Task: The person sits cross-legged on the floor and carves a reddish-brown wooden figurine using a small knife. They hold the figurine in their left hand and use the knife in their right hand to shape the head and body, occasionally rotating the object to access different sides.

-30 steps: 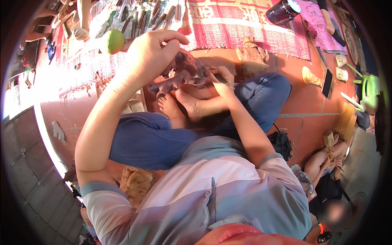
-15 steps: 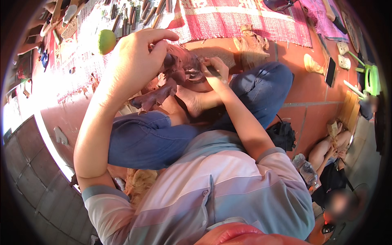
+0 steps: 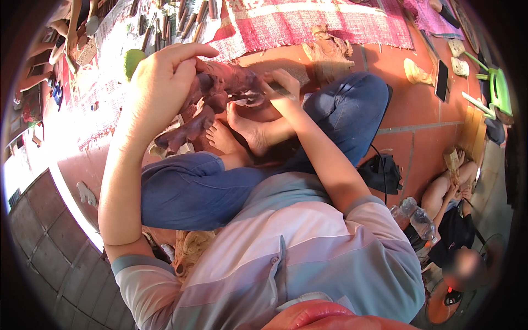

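Note:
A dark reddish-brown wood carving [image 3: 223,88], knobbly and branching, lies across the space in front of my crossed legs. My left hand [image 3: 165,80] curls over its left part, thumb and forefinger bent around the wood; the other fingertips are hidden behind. At the carving's right end my right hand [image 3: 281,88] has its fingers bent and closed against the surface; whether it also pinches something small cannot be made out. One lower limb of the carving [image 3: 187,132] sticks out toward my left knee. My bare feet [image 3: 250,129] rest just below it.
Several wood-handled carving tools [image 3: 190,22] lie on the far mat, near a green round fruit [image 3: 132,63]. A pale wood carving [image 3: 328,55] stands beyond my right knee. Further right are a phone [image 3: 441,81], a green stool [image 3: 499,99] and a seated person [image 3: 454,225] holding a wooden piece.
The carving has shifted leftward with my left hand, showing more of its middle and the toes beneath. My right hand stays at its right end; the whole view has moved slightly.

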Motion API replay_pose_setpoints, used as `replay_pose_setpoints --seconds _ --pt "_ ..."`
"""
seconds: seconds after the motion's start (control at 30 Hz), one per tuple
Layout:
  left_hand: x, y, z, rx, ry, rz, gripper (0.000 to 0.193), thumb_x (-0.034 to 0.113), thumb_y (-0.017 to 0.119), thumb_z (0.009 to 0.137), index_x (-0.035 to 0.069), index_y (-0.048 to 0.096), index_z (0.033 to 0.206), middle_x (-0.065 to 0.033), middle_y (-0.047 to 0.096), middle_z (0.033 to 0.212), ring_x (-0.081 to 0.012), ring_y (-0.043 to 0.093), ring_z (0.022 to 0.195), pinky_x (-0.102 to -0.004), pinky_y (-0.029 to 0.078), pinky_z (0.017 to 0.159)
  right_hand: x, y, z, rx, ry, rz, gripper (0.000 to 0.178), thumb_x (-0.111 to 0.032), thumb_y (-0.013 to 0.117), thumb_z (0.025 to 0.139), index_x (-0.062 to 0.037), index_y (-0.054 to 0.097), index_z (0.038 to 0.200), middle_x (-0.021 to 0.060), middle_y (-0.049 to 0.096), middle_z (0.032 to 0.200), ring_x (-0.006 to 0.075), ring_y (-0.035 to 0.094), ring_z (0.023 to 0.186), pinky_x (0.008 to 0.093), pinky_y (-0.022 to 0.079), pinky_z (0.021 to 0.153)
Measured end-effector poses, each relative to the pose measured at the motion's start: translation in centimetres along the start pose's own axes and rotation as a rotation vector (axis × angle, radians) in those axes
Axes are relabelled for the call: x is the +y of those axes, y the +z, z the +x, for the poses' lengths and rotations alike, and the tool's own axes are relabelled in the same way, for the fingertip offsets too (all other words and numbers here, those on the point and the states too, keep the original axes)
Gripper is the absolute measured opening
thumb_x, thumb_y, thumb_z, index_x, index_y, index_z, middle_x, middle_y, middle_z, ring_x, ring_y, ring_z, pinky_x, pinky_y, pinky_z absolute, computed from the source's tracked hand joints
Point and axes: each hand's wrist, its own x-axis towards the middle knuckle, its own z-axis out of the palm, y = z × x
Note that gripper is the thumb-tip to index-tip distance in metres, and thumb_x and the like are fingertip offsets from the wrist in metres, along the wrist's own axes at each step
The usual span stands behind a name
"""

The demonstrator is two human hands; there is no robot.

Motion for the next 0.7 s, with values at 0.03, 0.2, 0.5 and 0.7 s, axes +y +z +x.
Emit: replay_pose_setpoints --seconds 0.03,0.2,0.5,0.7 --pt "-0.1 -0.2 0.0 -0.008 -0.015 -0.019 0.029 0.009 0.044 0.085 0.008 0.069 0.1 -0.014 0.067 0.088 -0.0221 0.064 0.074 -0.0315 0.049 0.071 0.0 0.4 0.3 0.007 0.015 -0.002 0.012 -0.002 0.071 0.069 -0.0001 0.06 0.073 0.0125 0.06 0.072 0.0243 0.062 0.067 0.0326 0.049 0.062" --pt "-0.3 0.1 -0.2 0.03 0.082 0.049 0.031 0.008 0.044 0.081 0.008 0.068 0.101 -0.0136 0.066 0.083 -0.024 0.065 0.074 -0.0332 0.05 0.072 1.0 -0.1 -1.0 0.015 0.164 0.072 0.011 -0.002 0.071 0.068 -0.0002 0.061 0.073 0.0118 0.061 0.072 0.0229 0.062 0.065 0.0312 0.049 0.061" --pt "0.3 0.0 -0.3 0.026 0.028 0.057 0.03 0.009 0.045 0.083 0.009 0.069 0.101 -0.0143 0.066 0.086 -0.0272 0.064 0.077 -0.0345 0.049 0.075 1.2 0.2 -0.5 -0.012 0.072 0.066 0.01 -0.002 0.072 0.07 -0.0006 0.063 0.074 0.0109 0.063 0.075 0.0204 0.065 0.069 0.0294 0.05 0.062" --pt "0.9 -0.1 -0.5 0.025 -0.01 0.067 0.028 0.01 0.045 0.085 0.009 0.069 0.101 -0.014 0.066 0.087 -0.0275 0.065 0.077 -0.0353 0.049 0.075 1.0 1.1 -0.7 0.024 0.0 0.049 0.011 0.0 0.071 0.068 -0.0003 0.06 0.071 0.0123 0.062 0.071 0.0231 0.063 0.066 0.0303 0.049 0.059"
